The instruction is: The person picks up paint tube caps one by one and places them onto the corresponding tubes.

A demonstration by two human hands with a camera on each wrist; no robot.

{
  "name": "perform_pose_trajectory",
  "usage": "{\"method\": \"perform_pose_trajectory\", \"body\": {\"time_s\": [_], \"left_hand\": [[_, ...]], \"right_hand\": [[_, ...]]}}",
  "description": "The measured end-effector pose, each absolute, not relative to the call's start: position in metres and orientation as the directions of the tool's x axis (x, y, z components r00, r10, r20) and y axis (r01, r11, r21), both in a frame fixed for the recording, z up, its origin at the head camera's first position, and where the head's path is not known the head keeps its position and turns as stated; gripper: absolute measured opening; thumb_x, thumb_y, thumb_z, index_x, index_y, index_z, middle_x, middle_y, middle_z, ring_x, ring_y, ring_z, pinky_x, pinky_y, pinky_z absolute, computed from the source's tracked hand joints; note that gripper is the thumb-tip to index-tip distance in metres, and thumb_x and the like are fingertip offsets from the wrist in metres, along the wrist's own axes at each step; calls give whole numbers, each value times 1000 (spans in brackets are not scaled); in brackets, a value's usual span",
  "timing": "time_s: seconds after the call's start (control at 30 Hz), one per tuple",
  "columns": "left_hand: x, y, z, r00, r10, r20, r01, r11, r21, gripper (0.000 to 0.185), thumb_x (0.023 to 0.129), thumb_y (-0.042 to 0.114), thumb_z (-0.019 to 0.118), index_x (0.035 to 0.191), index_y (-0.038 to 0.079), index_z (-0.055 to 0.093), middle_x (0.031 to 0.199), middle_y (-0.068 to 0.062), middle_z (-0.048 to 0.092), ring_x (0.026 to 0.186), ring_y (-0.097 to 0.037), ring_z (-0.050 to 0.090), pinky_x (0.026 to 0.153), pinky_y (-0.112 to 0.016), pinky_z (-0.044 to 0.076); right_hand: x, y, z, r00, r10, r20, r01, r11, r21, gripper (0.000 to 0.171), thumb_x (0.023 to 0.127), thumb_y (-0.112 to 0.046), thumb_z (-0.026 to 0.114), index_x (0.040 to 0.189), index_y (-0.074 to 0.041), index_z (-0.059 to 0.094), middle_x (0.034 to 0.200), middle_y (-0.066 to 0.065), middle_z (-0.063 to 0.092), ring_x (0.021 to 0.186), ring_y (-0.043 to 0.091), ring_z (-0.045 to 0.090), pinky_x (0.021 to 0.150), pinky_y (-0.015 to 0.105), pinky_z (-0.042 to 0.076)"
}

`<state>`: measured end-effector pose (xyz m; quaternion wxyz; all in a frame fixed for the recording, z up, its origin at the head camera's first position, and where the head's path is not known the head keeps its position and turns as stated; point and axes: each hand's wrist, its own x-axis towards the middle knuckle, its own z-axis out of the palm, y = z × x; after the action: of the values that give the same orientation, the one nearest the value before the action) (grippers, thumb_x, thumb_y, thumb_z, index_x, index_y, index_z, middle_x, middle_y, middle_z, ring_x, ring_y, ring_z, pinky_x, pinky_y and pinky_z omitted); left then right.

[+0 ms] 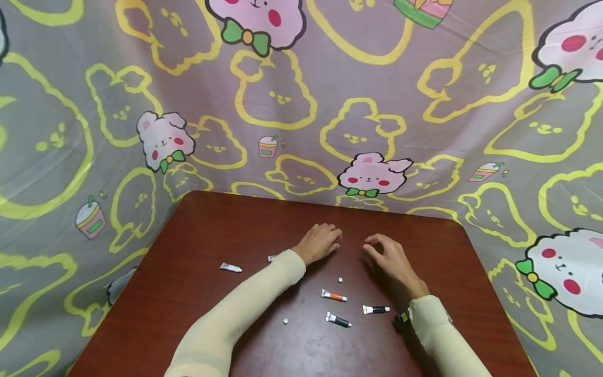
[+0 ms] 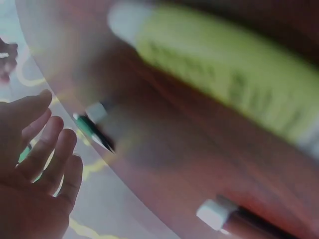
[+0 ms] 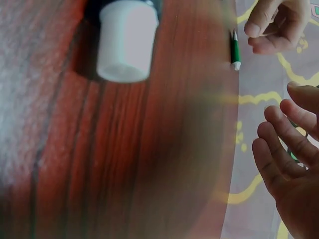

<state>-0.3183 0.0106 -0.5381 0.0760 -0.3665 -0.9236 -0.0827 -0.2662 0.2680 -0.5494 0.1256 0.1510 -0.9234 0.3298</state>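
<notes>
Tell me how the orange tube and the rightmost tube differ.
The orange tube is orange along its middle; the rightmost tube is black there. In the head view, the orange tube slants slightly down to the right, while the rightmost tube lies almost level. Both lie on the table, narrow ends pointing right.

Seemingly free between hands [image 1: 320,243] [image 1: 391,259], orange tube [image 1: 336,296] nearer
</notes>
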Motion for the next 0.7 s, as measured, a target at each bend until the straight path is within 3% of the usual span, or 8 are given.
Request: {"method": "perform_pose_trajectory", "body": {"time_s": [0.33, 0.7], "left_hand": [[-345, 3, -539, -764, 622, 170, 643, 758, 114, 23, 105, 31, 75, 123, 18, 74, 121, -2, 73, 113, -25, 68, 96, -40, 56], [-357, 0, -547, -772, 620, 143, 635, 762, 123, 25, 103, 32, 77, 122, 16, 78, 119, -4, 73, 111, -27, 69, 94, -42, 57]], "right_hand": [[-276, 251, -554, -917, -248, 312, -389, 725, -568, 19, 100, -18, 80, 114, -6, 76, 106, 6, 79, 98, 26, 73, 87, 48, 57], [-283, 231, -558, -908, -316, 274, -418, 719, -556, 22, 98, -19, 83, 116, -7, 78, 107, 4, 77, 92, 19, 69, 82, 39, 56]]}}
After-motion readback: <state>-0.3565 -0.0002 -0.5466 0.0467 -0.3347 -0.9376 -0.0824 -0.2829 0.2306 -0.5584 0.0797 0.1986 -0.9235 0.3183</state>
